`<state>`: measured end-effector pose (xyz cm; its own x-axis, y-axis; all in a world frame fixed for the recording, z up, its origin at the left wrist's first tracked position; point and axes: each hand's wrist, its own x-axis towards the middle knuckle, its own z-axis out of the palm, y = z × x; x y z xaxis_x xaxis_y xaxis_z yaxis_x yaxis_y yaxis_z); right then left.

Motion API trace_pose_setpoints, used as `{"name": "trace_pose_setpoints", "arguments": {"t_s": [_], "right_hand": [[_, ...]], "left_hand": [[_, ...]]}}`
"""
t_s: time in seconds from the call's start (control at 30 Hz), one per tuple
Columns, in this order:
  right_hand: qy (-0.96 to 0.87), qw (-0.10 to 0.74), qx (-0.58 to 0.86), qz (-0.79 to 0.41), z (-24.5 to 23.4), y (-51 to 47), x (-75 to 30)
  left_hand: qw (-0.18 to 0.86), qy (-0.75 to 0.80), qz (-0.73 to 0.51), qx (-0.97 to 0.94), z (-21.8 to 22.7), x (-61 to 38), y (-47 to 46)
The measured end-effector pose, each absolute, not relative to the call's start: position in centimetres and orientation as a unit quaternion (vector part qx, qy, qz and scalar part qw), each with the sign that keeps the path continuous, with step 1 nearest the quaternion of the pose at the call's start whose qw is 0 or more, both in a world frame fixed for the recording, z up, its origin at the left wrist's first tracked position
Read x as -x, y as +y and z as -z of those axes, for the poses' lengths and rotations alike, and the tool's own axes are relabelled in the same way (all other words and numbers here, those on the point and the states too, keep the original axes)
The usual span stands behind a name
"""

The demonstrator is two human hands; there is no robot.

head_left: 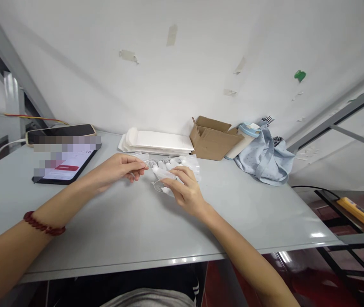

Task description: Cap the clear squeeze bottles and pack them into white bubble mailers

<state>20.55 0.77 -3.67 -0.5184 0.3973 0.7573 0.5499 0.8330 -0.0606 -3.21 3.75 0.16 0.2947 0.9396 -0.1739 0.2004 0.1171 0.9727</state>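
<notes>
My right hand [184,189] holds a small translucent tube with a white end [164,173] between thumb and fingers, its white end toward the left. Close by on the left, my left hand [127,168] is closed in a pinch. What sits between those fingertips is too small to make out. Around and behind my right hand lies a loose pile of similar clear and white pieces [193,163] with thin white loops. Part of the pile is hidden by the right hand.
Behind the pile, a stack of white flat packets [162,143] lies by the wall. An open cardboard box [214,143], a cup with a blue lid [244,138] and a light blue cloth bag [263,157] stand to the right. Two phones, one lit [69,164], lie left on the grey table [120,230].
</notes>
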Motion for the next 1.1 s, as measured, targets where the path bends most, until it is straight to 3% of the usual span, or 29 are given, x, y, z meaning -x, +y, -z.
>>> {"name": "trace_pose_setpoints", "arguments": {"t_s": [0.6, 0.77, 1.1], "right_hand": [[-0.876, 0.366, 0.304, 0.073, 3.98, 0.76, -20.72], [-0.866, 0.403, 0.286, 0.081, 3.89, 0.66, -20.71], [-0.865, 0.393, 0.305, 0.069, 3.85, 0.52, -20.61]], "left_hand": [[0.623, 0.473, -0.342, -0.52, 0.18, 2.5, 3.48], [0.633, 0.466, -0.355, -0.505, 0.28, 2.51, 3.62], [0.647, 0.459, -0.354, -0.495, 0.36, 2.64, 3.66]]}}
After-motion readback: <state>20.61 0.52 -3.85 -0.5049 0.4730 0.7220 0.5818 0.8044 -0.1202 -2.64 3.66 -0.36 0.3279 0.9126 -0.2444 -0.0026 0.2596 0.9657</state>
